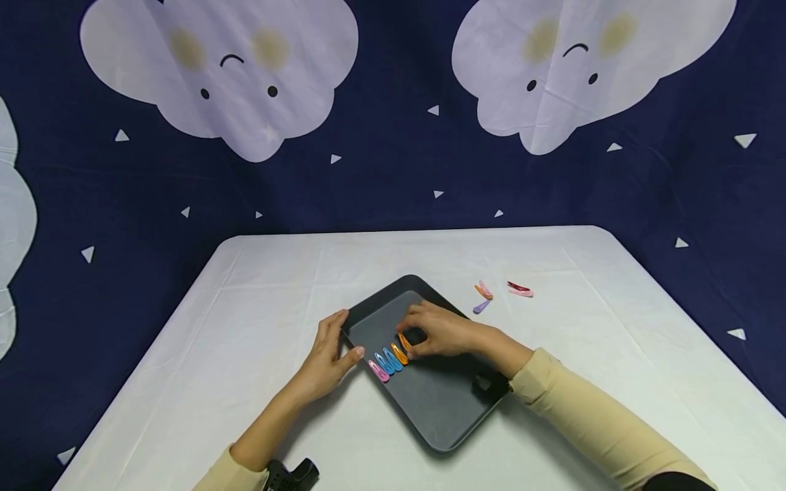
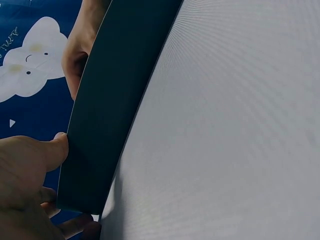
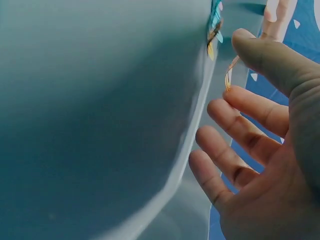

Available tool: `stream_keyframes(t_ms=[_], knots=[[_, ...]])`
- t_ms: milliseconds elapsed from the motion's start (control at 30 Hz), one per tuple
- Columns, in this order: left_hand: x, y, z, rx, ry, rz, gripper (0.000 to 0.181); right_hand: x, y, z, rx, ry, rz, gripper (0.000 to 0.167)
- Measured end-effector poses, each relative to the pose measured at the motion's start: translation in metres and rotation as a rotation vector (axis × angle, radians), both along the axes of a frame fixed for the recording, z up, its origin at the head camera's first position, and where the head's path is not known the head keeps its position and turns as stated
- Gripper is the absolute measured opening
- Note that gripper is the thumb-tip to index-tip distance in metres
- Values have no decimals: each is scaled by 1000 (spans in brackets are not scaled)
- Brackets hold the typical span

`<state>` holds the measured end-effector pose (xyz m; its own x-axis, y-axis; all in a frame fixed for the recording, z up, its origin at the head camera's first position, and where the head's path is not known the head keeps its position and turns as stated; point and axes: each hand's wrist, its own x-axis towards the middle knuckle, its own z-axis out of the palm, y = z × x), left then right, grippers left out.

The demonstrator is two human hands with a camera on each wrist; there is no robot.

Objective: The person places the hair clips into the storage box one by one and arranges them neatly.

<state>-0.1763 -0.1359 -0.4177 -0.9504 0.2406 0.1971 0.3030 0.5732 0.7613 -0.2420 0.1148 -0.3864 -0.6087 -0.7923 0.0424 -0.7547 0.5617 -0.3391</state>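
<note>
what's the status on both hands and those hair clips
Right hand pinching an orange clip. Left hand holding tray at its corner. Four other clips rowed inside tray. No obstruction seen.

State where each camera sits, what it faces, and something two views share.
Head: on the head, facing forward and down at tray, hair clips and table; left hand, right hand and forearms show.
Left wrist: worn there, facing the tray's outer wall; both hands partly show.
Right wrist: worn there, facing the tray's inside; the right hand and part of the left show.
Shared: head and right wrist both show the right hand pinching an orange clip.
</note>
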Motion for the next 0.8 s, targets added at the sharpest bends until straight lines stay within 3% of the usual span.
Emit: stream_keyframes(t_ms=[800], knots=[[0,0,0,7,-4,-12,76,0,-1,-7,90,5,6,47]])
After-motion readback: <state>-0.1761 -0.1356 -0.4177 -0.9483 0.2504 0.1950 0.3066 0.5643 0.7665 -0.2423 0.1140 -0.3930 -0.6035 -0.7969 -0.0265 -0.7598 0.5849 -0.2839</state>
